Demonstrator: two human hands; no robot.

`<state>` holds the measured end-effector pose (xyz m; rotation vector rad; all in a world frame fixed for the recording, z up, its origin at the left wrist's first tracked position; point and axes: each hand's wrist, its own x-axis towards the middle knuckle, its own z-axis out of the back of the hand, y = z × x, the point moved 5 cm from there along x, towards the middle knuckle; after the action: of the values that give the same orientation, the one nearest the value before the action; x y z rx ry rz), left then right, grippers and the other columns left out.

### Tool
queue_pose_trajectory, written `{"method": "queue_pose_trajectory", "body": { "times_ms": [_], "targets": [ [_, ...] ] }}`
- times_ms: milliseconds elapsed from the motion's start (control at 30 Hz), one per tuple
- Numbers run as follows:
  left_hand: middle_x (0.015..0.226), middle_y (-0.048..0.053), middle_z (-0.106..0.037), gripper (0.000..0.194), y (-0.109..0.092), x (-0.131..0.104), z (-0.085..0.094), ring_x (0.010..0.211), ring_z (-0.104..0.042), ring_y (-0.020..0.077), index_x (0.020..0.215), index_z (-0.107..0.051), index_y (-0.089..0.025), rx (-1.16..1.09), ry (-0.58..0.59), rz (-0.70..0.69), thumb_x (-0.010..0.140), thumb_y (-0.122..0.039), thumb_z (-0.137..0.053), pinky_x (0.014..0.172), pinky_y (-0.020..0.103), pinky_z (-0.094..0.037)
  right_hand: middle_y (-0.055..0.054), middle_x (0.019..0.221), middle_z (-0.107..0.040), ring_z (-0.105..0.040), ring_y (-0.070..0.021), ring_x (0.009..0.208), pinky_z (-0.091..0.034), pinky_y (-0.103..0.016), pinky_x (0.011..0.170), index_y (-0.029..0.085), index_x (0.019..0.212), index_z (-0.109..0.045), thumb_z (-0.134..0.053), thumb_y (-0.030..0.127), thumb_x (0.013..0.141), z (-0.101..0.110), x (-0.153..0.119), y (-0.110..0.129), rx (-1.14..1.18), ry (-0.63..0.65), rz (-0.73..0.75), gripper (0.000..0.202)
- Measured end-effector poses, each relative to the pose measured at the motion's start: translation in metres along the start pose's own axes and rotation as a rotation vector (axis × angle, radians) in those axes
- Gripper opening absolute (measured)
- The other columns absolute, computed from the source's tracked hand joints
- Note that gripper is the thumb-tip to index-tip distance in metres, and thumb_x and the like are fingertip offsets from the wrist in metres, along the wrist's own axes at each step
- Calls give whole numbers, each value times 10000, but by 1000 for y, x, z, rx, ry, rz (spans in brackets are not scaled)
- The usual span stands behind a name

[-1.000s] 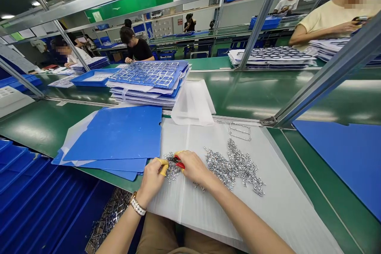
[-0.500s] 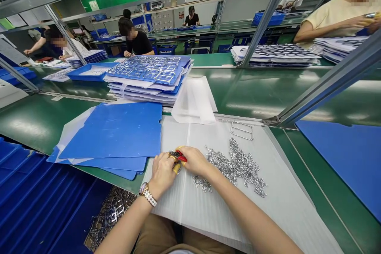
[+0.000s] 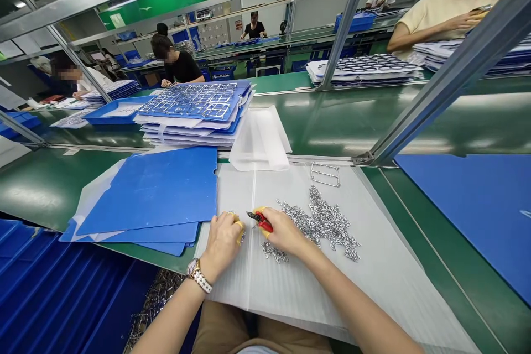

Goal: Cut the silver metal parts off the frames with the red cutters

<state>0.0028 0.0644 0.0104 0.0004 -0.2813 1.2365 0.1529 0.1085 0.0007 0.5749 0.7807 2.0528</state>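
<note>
Hands (image 3: 223, 240) apart, right (image 3: 286, 232) holding red cutters (image 3: 265, 224), white sheet (image 3: 323, 293) between.

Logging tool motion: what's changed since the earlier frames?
The right hand has drawn the red-handled cutters back rightward from the left hand, leaving a gap; it still grips them. The large pile of metal pieces, the metal frame and the blue sheets stayed put.

Green bench (image 3: 37, 177), white sheet (image 3: 394, 276), overlapping blue sheets (image 3: 157, 193)
</note>
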Motion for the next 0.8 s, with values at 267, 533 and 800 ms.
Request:
{"method": "queue_pose_trajectory", "body": {
  "times_ms": [267,533,800],
  "targets": [
    [843,58,-595,146,-8,5,4,872,-511,225,853,-669,-225,42,108,-38,847,-172,-533,717,365,-306,-23,914,-652,-594,-162,795,-414,-271,707,217,1043,-572,-481,64,706,3,-7,-1,47,-45,-21,381],
    [821,49,-638,132,5,2,4,778,-547,195,834,-621,-194,-196,6,33,853,-162,-495,719,343,-354,-33,928,-656,-594,-168,811,-417,-277,723,213,1029,-578,-489,59,701,4,-8,-2,84,-51,-23,374],
    [630,-35,-539,86,24,1,-9,479,-451,86,826,-536,-190,-944,-76,350,808,-265,-574,466,203,-326,1,811,-632,-560,-141,692,-394,-250,628,219,1002,-576,-480,157,761,1,-7,8,200,-22,-85,267]
  ]
}}
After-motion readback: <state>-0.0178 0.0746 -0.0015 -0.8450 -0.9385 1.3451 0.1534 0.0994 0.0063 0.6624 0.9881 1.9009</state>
